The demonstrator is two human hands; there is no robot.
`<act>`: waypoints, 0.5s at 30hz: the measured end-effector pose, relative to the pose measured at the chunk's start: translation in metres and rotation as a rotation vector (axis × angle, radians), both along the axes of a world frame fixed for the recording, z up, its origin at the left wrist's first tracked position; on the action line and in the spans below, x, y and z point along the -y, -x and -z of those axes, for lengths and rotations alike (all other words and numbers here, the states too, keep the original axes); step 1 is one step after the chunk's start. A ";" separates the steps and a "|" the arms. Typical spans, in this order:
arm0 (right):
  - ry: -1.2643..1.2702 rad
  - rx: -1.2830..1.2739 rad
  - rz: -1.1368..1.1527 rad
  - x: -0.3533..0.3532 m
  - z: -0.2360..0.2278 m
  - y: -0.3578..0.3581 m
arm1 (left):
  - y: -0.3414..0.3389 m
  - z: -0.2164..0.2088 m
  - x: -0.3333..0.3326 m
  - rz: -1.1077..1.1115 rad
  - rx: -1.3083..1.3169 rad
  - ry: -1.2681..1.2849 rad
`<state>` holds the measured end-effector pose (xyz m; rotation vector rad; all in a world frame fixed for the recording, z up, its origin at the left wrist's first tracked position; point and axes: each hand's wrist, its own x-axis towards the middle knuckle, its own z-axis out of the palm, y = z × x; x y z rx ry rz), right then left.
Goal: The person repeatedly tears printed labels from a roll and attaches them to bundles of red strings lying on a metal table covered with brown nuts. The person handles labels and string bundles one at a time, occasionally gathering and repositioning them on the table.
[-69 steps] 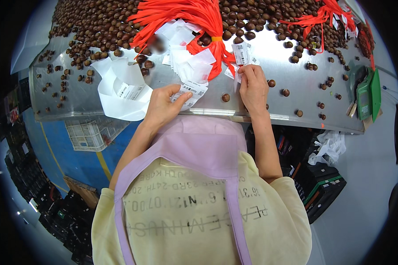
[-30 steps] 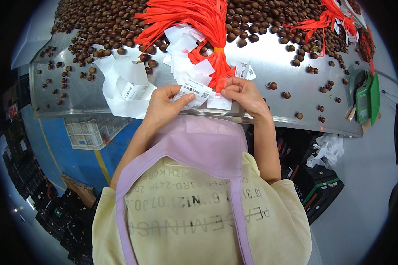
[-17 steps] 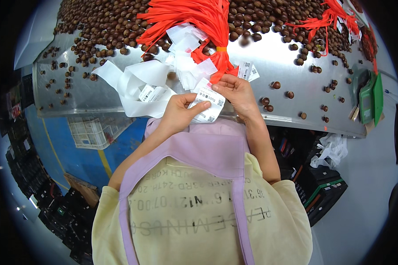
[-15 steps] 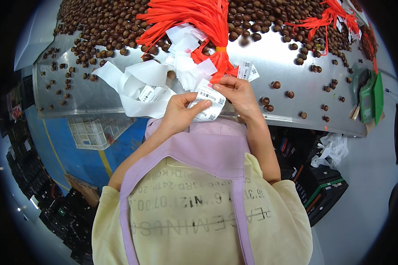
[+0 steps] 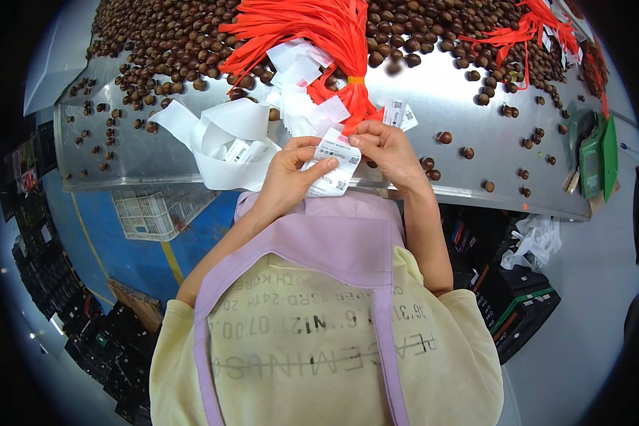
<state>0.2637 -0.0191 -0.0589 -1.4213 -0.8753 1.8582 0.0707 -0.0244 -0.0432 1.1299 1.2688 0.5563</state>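
Just off the table's near edge, my left hand is closed on a white printed label strip, its thumb lying across the front. My right hand pinches the strip's upper right part between thumb and fingers. Directly beyond my hands lies a bundle of red net bags, gathered by an orange band. White tags fan out beside the bundle's tied end. To the left, a loose curl of white label tape rests on the metal. Whether a red bag end is under my right fingers is hidden.
Brown chestnuts heap across the far side of the metal table, with loose ones nearer. More red net bags lie far right, near a green scale. Below stand a white crate and black crates.
The label strip has tilted slightly and sits more upright between my hands. My right fingers have shifted a little along its upper edge. The tape and bag bundle stay in place.
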 end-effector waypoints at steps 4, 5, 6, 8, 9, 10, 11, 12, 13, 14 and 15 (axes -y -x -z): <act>0.011 -0.024 -0.036 0.001 0.005 -0.002 | 0.001 -0.003 -0.005 0.032 0.083 0.220; 0.020 -0.031 -0.044 0.001 0.007 -0.002 | 0.000 -0.004 -0.005 0.005 0.088 0.303; 0.015 -0.046 -0.039 0.002 0.007 -0.002 | 0.000 -0.005 -0.005 -0.022 0.093 0.386; 0.005 -0.076 -0.025 0.003 0.006 -0.001 | 0.000 -0.003 -0.005 -0.038 0.097 0.375; 0.031 -0.105 -0.010 0.003 0.004 -0.001 | 0.000 -0.003 -0.006 -0.046 0.099 0.369; 0.057 -0.134 0.005 0.003 0.001 -0.001 | 0.000 -0.002 -0.006 -0.037 0.083 0.370; 0.083 -0.163 0.020 0.003 0.000 -0.001 | 0.000 -0.001 -0.006 -0.027 0.067 0.370; 0.086 -0.184 0.026 0.003 0.000 -0.001 | 0.001 -0.001 -0.007 -0.018 0.050 0.371; 0.089 -0.206 0.032 0.003 0.001 -0.002 | 0.001 -0.001 -0.007 -0.004 0.037 0.379; 0.091 -0.227 0.038 0.003 0.001 -0.002 | 0.001 -0.003 -0.008 0.010 0.024 0.388; 0.072 -0.176 0.026 0.003 0.000 -0.002 | 0.000 -0.004 -0.009 0.023 0.011 0.396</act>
